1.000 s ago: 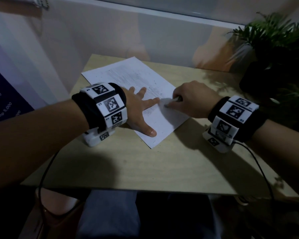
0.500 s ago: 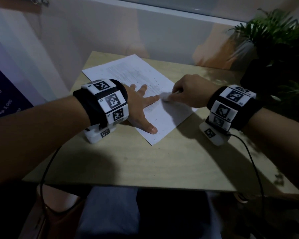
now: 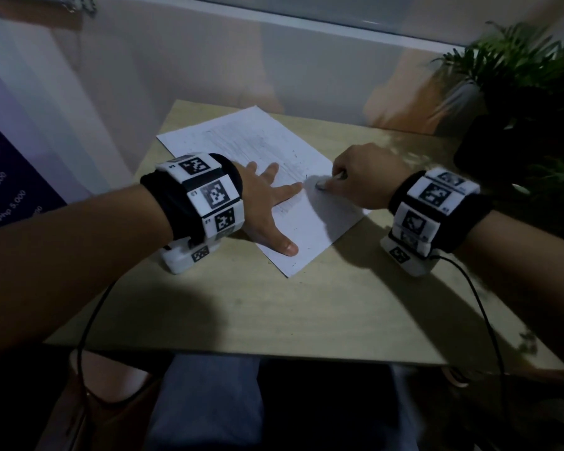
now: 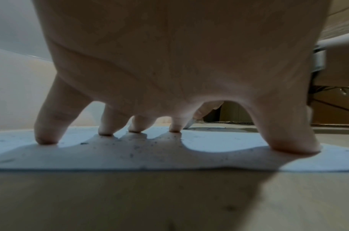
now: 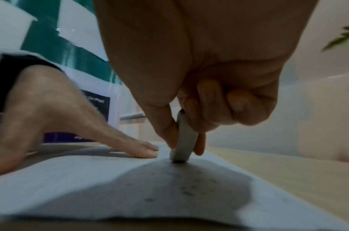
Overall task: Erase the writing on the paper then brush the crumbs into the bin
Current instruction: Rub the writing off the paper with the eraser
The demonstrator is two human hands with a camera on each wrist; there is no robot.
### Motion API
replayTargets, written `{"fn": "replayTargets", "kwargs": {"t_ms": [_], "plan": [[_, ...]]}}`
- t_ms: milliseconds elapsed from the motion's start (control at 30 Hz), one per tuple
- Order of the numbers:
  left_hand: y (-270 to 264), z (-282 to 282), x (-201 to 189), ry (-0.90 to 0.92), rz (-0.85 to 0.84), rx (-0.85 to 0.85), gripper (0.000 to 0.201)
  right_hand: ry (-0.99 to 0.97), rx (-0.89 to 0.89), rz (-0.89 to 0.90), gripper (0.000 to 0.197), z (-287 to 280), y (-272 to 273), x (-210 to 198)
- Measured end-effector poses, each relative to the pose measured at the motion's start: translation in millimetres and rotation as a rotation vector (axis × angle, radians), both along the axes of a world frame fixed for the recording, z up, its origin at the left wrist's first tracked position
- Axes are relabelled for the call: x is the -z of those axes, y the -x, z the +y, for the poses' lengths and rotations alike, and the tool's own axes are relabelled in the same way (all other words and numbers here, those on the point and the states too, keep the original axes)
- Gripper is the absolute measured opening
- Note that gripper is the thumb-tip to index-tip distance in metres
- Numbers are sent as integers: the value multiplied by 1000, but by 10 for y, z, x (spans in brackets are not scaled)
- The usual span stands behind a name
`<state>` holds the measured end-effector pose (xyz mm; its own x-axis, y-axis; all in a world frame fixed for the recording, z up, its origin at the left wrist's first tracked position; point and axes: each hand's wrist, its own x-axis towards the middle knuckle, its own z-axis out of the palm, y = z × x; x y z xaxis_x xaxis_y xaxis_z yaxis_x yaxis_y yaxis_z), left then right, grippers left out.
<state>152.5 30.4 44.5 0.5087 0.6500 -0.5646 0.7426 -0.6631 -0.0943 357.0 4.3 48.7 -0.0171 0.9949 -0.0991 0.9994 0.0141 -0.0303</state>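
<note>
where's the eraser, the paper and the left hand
eraser point(image 5: 182, 140): right wrist view, on its pale side face.
paper point(image 3: 241, 135): head view, on its bare far part.
left hand point(image 3: 261, 203): head view, on its back.

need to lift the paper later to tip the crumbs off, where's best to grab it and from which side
Probably the near corner of the paper, approached from the person's side of the table. The sheet lies flat and turned diagonally, so that corner points at the person, clear of the left hand pressing it and the right hand pinching the eraser. Pinch the edge there.
</note>
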Motion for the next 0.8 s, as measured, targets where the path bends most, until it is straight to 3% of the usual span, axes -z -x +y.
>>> {"fn": "replayTargets", "kwargs": {"t_ms": [100, 167, 267, 367, 467, 533, 667, 800], "plan": [[8, 12, 5, 0, -12, -2, 133, 24, -71, 33, 51, -68, 143, 20], [5, 18, 2, 8, -6, -4, 136, 55, -28, 90, 49, 0, 71, -20], [-3, 12, -12, 15, 11, 2, 140, 10, 43, 10, 49, 81, -47, -49], [2, 7, -19, 13, 7, 0, 139, -50, -17, -68, 50, -29, 114, 38], [-3, 3, -20, 20, -6, -5, 138, 20, -97, 28, 50, -115, 225, 37], [1, -1, -28, 23, 1, -6, 139, 74, -61, 97, 51, -40, 120, -19], [-2, -12, -9, 4, 0, 1, 136, -12, 41, -22, 52, 72, -54, -11], [-2, -49, 29, -8, -28, 36, 132, -38, -9, 23, 42, -31, 37, 6]]}}
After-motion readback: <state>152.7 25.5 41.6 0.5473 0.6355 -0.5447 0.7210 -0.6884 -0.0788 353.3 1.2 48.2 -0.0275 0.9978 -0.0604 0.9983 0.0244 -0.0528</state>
